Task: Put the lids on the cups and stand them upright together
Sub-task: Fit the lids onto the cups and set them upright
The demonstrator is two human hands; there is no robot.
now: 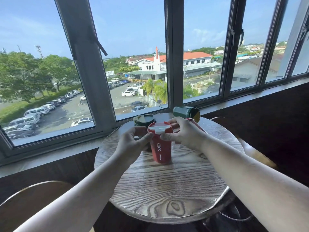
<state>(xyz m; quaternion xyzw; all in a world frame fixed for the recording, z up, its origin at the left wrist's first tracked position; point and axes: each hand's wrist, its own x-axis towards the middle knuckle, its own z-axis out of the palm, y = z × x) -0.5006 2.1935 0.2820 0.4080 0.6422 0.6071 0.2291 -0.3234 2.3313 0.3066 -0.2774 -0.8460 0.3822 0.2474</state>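
If I press unevenly on the red lid (160,128), it could seat crooked, or the red OKK cup (160,149) could tip into the lidded green cup (144,121) just behind it. My left hand (132,144) pinches the red cup's rim with narrow fingers; my right hand (184,133) curls over the lid's far side. Another green cup (185,112) lies sideways beyond the red cup, a further red piece (194,124) behind my right hand.
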